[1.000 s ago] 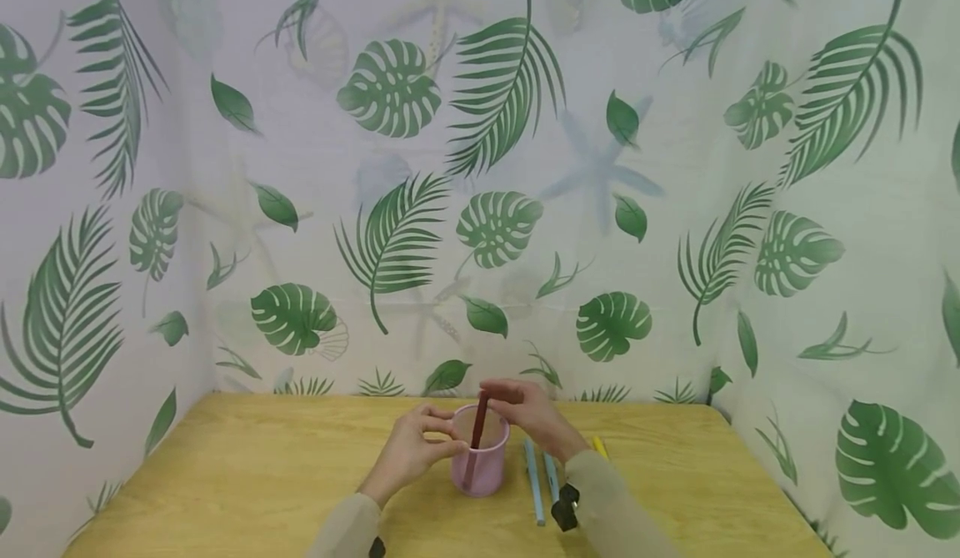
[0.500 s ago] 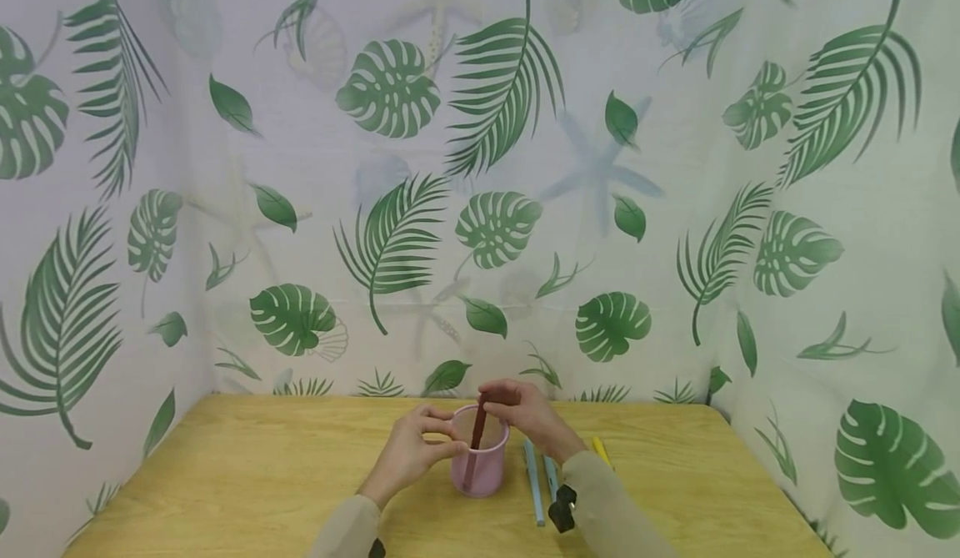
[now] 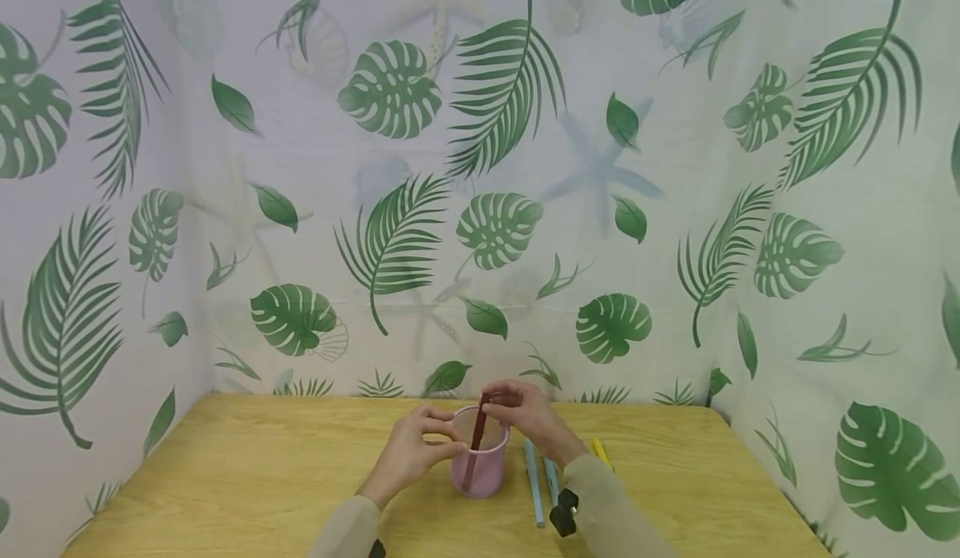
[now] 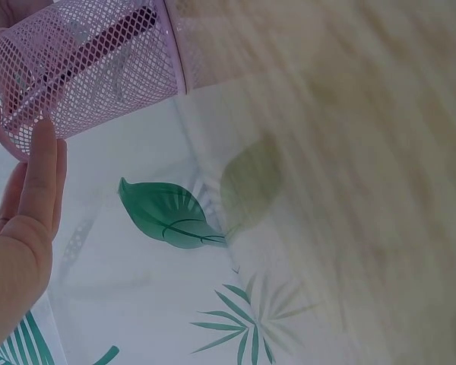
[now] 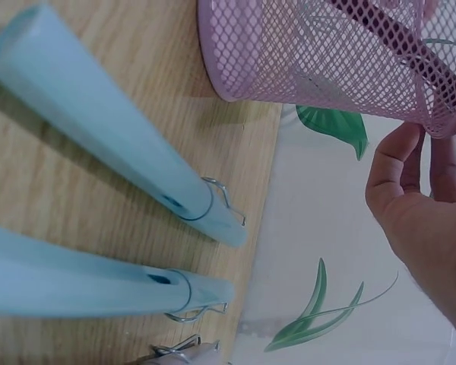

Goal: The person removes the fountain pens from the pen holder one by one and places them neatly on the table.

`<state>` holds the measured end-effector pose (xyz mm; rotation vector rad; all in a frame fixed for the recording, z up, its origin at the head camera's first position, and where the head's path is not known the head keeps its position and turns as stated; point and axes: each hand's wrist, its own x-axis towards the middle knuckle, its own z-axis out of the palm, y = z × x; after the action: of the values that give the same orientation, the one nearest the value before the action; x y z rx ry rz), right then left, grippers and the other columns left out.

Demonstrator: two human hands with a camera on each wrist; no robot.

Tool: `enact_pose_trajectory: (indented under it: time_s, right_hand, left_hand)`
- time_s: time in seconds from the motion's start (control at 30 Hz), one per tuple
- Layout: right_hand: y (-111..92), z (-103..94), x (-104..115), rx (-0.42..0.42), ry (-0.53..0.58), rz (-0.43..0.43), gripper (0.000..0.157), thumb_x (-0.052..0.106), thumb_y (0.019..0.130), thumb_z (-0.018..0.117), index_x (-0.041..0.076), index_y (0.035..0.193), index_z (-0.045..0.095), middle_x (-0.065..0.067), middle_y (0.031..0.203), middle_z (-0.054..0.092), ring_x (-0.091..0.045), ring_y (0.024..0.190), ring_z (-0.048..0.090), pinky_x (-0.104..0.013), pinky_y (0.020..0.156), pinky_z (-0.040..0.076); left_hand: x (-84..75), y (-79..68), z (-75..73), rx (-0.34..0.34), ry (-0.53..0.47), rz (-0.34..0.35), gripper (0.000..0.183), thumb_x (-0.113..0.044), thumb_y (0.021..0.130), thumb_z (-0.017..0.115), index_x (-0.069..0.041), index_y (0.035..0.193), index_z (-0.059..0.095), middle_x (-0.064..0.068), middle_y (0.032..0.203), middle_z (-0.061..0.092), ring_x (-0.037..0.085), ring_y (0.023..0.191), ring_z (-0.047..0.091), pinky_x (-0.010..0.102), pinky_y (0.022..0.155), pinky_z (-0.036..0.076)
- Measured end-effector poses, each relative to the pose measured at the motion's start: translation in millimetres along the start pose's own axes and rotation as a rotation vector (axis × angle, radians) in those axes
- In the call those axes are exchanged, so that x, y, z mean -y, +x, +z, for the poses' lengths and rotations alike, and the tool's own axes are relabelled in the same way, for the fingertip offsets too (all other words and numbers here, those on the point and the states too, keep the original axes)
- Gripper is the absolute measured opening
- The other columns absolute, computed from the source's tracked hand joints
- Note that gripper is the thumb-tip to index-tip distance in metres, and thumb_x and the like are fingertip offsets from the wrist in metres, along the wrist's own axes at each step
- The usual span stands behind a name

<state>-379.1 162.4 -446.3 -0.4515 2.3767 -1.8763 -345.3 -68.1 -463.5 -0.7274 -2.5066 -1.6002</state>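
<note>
A pink mesh pen holder (image 3: 480,470) stands upright on the table. My left hand (image 3: 408,451) pinches its rim on the left side; in the left wrist view one finger lies along the mesh (image 4: 114,76). A dark red pen (image 3: 478,429) leans inside the holder, its lower end showing through the mesh near the bottom. With fingers and thumb, my right hand (image 3: 532,416) holds the pen's top end, above the right side of the rim. The very tip of the pen is partly covered by these fingers.
Two light blue pens (image 3: 534,483) with wire clips lie right of the holder, one partly behind the right sleeve. A yellow pen (image 3: 602,451) lies farther right. Another clip (image 5: 178,350) shows at the lower edge in the right wrist view. Leaf-patterned curtains surround the wooden table (image 3: 262,475).
The right fingertips have shifted very slightly down at the pen's top. The holder and my left hand have stayed in place.
</note>
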Motion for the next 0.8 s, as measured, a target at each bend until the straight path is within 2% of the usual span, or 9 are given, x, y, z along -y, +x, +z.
enact_pose_trajectory:
  time_s: [0.23,0.33,0.47,0.63,0.8]
  right_hand:
    - [-2.5,-3.3,1.1,-0.076,0.031,-0.020,0.027,0.011,0.092,0.069,0.002,0.117,0.065,-0.014,0.109,0.072,-0.020,0.089,0.064,-0.024,0.066,0.050]
    - [-3.3,-4.3,2.6,-0.105,0.053,-0.037,0.029,0.009,0.092,0.069,-0.001,0.118,0.064,-0.018,0.112,0.071,-0.014,0.091,0.066,-0.026,0.072,0.055]
    - [-4.2,-6.4,4.9,-0.118,0.090,-0.056,0.033,0.010,0.092,0.068,-0.004,0.122,0.060,-0.022,0.117,0.068,-0.011,0.098,0.067,-0.035,0.084,0.058]
    - [-5.1,-10.4,8.7,-0.119,0.177,-0.079,0.039,0.009,0.094,0.065,-0.008,0.127,0.053,-0.017,0.114,0.067,-0.012,0.097,0.066,-0.040,0.088,0.058]
    - [-4.2,-12.2,15.2,-0.157,0.273,-0.063,0.035,0.004,0.097,0.060,-0.008,0.128,0.050,-0.003,0.102,0.063,-0.012,0.092,0.064,-0.041,0.084,0.059]
  left_hand:
    - [-2.3,0.3,2.3,0.003,-0.004,0.002,0.013,-0.028,0.081,0.081,-0.016,0.084,0.077,0.012,0.116,0.062,0.032,0.114,0.058,0.028,0.083,0.059]
    - [-2.4,0.4,3.4,0.002,-0.009,0.001,0.013,-0.028,0.081,0.081,-0.017,0.084,0.077,0.012,0.116,0.062,0.032,0.114,0.058,0.027,0.083,0.059]
    - [-2.2,0.0,4.2,0.003,-0.015,0.001,0.014,-0.029,0.081,0.082,-0.016,0.084,0.077,0.013,0.116,0.062,0.032,0.115,0.058,0.028,0.083,0.059]
    - [-3.2,-1.8,2.9,0.001,-0.019,-0.001,0.010,-0.025,0.081,0.081,-0.016,0.084,0.077,0.013,0.116,0.062,0.032,0.115,0.058,0.027,0.083,0.059]
    - [-4.2,-2.2,1.8,-0.007,-0.028,0.006,0.007,-0.021,0.082,0.081,-0.016,0.083,0.077,0.016,0.116,0.062,0.033,0.115,0.058,0.026,0.082,0.059]
